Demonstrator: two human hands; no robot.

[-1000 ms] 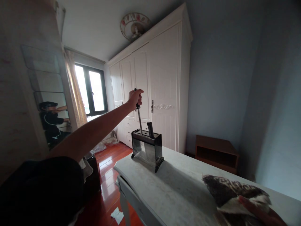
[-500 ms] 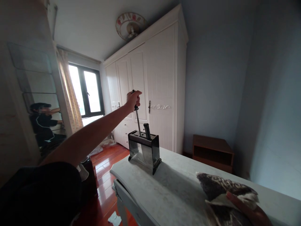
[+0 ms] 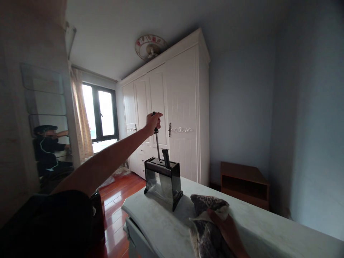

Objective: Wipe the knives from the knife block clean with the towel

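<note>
From my view: wardrobe [image 3: 182, 107], white, against blue-grey wall [image 3: 239, 107]. Left of wardrobe: bright window [image 3: 100, 111], curtain [image 3: 82, 114]. Right: brown cabinet [image 3: 243, 182]. Red floor [image 3: 116, 197], glossy.

Dim overall; daylight enters by the window [image 3: 100, 111] at left of centre, its panes blown out white. Glare streaks the glossy wooden floor [image 3: 114, 202] (lower left), and the black sleeve [image 3: 45, 225] sinks into shadow. Edges look stretched and darkened by wide-angle distortion; the near right forearm is softly blurred.
</note>
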